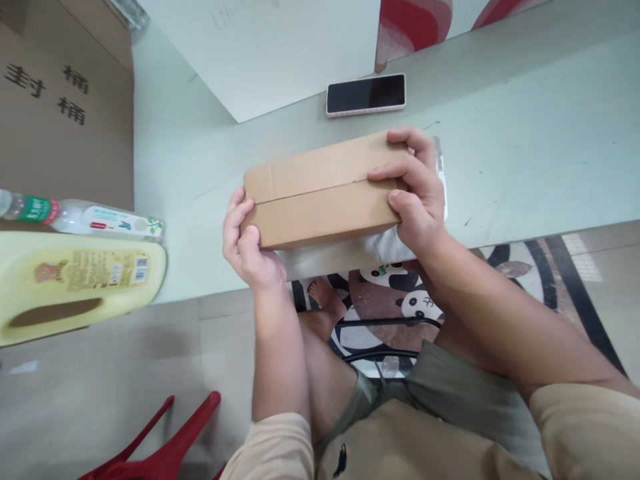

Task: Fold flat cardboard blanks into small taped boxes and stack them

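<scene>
Because the left hand and right hand curl closed around only the ends of the oblong cardboard box, near the smooth table's edge, a loosened thumb could let it tip. Uneven squeezing might crease its matte walls or spread the lengthwise seam.

A long, narrow box of plain brown cardboard is shut, its two panels meeting in a thin, dark seam that runs lengthwise along the face turned up toward the camera. A faint crease marks the far panel near the left end. The box lies crosswise, slightly slanted – its right end farther from the person – at the near edge of the worktop; whether its underside touches that surface cannot be told.
</scene>
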Motion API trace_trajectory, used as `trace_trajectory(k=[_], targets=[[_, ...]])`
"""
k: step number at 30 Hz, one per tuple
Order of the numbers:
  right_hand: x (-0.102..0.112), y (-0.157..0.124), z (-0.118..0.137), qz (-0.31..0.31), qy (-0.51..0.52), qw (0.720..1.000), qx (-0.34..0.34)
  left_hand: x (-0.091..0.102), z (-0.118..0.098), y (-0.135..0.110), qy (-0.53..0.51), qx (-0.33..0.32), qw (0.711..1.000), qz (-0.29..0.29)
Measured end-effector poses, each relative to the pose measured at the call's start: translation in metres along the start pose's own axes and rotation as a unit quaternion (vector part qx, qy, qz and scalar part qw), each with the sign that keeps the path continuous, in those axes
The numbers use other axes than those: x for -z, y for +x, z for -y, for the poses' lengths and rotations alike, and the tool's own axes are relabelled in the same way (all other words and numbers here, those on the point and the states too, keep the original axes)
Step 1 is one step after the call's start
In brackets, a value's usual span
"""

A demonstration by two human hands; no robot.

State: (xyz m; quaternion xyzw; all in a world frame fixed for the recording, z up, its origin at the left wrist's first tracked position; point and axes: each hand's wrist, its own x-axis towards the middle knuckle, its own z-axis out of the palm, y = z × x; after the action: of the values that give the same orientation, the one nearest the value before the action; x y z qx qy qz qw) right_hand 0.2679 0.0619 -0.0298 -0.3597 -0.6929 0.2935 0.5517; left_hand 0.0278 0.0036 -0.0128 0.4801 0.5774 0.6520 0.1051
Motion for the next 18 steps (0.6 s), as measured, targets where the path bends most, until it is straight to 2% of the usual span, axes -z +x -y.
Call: trace_trajectory(k=[6, 10, 14, 18], targets=[[0.0, 0.0, 0.004, 0.004, -0.003, 1.0, 0.02, -0.001, -0.002, 0.001, -0.036, -0.01, 0.999, -0.017], [0.0, -0.001, 0.011, -0.006, -0.054, 0.998, -0.025, 0.0, -0.005, 0.003, -0.026, 0.001, 0.999, -0.025], [-0.002, -0.004, 0.006, -0.023, -0.078, 0.994, -0.068, 0.002, -0.004, 0.006, -0.031, 0.018, 0.999, -0.034], [-0.004, -0.004, -0.002, -0.019, -0.045, 0.985, -0.163, 0.004, -0.003, 0.01, -0.057, 0.07, 0.993, -0.071]])
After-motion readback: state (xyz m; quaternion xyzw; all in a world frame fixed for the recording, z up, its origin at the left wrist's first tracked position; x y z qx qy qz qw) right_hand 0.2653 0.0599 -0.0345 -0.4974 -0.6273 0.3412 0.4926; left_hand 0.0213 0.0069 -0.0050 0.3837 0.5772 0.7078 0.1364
